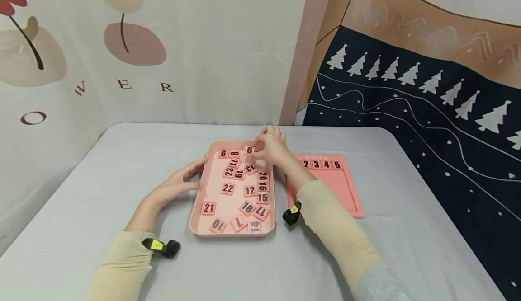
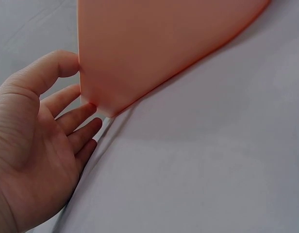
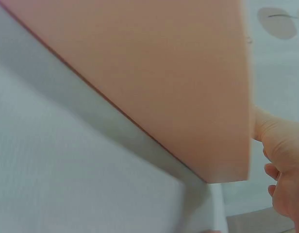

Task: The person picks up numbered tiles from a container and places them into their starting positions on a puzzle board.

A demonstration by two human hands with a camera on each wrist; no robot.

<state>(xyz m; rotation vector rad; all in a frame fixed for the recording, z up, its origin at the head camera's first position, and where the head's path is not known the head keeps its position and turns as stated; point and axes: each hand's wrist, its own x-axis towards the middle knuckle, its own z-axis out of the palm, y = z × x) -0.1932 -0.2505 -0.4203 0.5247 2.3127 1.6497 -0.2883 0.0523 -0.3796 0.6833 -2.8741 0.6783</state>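
A pink tray [image 1: 240, 204] holding loose number tiles stands in the middle of the head view. At its left side my left hand [image 1: 177, 185] rests its fingertips against the outer wall, fingers loosely spread; the left wrist view shows this hand [image 2: 42, 136] beside the tray wall [image 2: 154, 43]. Over the far right corner, my right hand [image 1: 272, 146] reaches in, thumb and index finger pinching a number tile marked 6 [image 1: 249, 150]. In the right wrist view the tray wall [image 3: 178, 97] hides the fingertips of this hand [image 3: 283, 160].
Right of the tray, partly under my right forearm, lies a pink number board [image 1: 335, 188]; tiles 2 to 5 [image 1: 321, 164] show in its top row. Several tiles, such as 21 [image 1: 208, 208] and 22 [image 1: 228, 189], are scattered in the tray. Printed curtains [image 1: 228, 66] hang behind the table.
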